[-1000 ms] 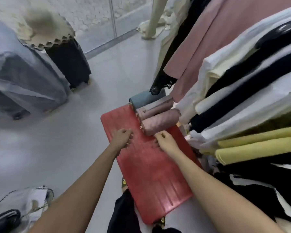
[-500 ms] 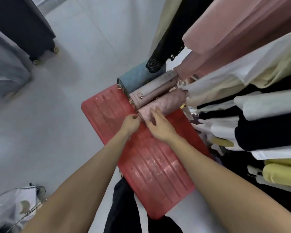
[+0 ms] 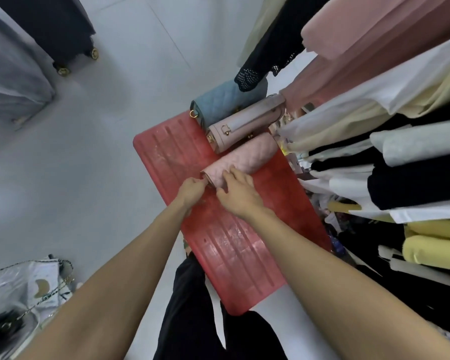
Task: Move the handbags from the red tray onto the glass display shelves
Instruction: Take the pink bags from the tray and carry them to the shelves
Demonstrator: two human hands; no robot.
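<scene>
The left hand (image 3: 192,189) pinched the near end of the pink bag (image 3: 247,159); the right hand (image 3: 238,194), just beside, curled over it. The bag lay on the tray (image 3: 166,152) beneath both hands.

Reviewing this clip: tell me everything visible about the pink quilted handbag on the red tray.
The pink quilted handbag lies on the red tray, nearest of three bags in a row, its long side against the beige handbag. Its surface looks soft, diamond-stitched, leather-like; no strap or clasp shows. The left hand pinches its near end; the right hand curls over its top beside it.
</scene>
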